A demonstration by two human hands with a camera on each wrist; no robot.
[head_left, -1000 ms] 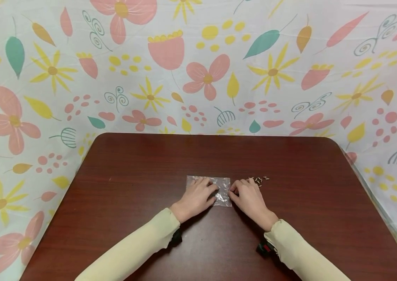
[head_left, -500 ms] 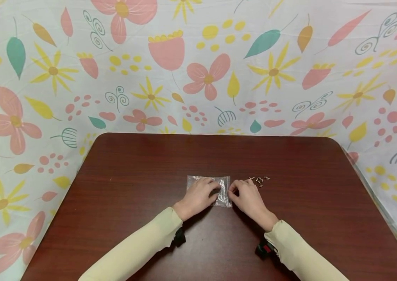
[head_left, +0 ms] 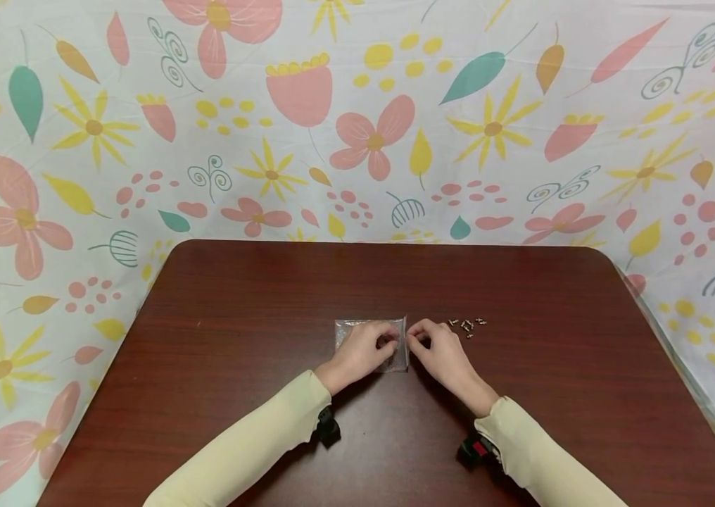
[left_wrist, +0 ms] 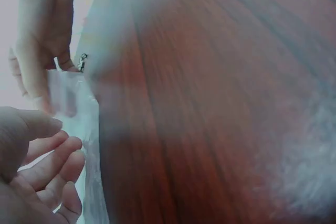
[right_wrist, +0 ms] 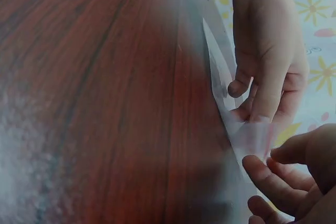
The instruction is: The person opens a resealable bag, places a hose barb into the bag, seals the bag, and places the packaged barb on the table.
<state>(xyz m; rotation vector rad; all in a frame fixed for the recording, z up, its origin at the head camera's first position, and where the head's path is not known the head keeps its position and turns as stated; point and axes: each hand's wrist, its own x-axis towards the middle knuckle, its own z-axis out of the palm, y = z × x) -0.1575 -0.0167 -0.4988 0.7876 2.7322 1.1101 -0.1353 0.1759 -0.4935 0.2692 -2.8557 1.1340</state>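
A small clear plastic bag (head_left: pixel 400 360) lies near the middle of the table, its right edge lifted between my hands. My left hand (head_left: pixel 360 348) reaches over the bag and pinches it near that edge with thumb and forefinger. From the right, my right hand (head_left: pixel 449 359) pinches the edge itself, its thumb and forefinger (right_wrist: pixel 262 169) meeting at the clear film in the right wrist view. Part of the bag is hidden under the left hand. Several small brass-coloured metal pieces (head_left: pixel 467 326) lie just beyond the right hand; one metal piece (left_wrist: pixel 82 62) with a looped end shows in the left wrist view.
The dark red-brown wooden table (head_left: pixel 256 296) has rounded far corners. Behind it hangs a white cloth (head_left: pixel 357 190) printed with flowers and leaves. A black wrist device (head_left: pixel 327 427) sits under the left sleeve, another black device (head_left: pixel 474 449) under the right.
The bag's right edge has risen and shifted slightly left. My right fingertips have moved left with it, and my left thumb and forefinger have closed in on the film. The metal pieces stay put.
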